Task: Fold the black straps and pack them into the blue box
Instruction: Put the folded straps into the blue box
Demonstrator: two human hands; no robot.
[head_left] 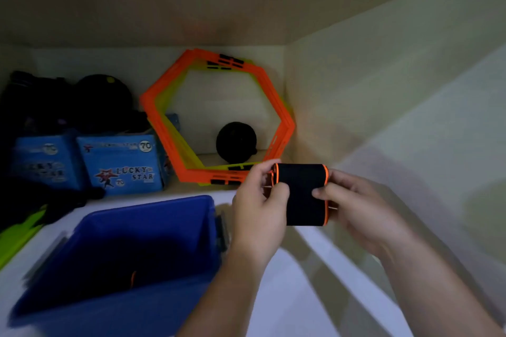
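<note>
Both hands are engaged on one folded black strap (301, 194), which has orange piping along its two side edges. The left hand (260, 200) grips the strap's left end, thumb on the front face and fingers curled round the edge. The right hand (353, 205) pinches the right end, thumb on the front and fingers behind. The strap is held clear of the white shelf (287, 282), just to the right of the blue box (153, 208) and outside it. The box stands open at lower left; its interior is dark, with a short orange line visible inside, contents otherwise not identifiable. Behind the hands, a stack of orange hexagonal rings (164, 78) leans against the back wall, with a black ball (236, 142) seen through it. Two blue "Lucky Star" cartons (123, 164) stand to the left of the rings.
</note>
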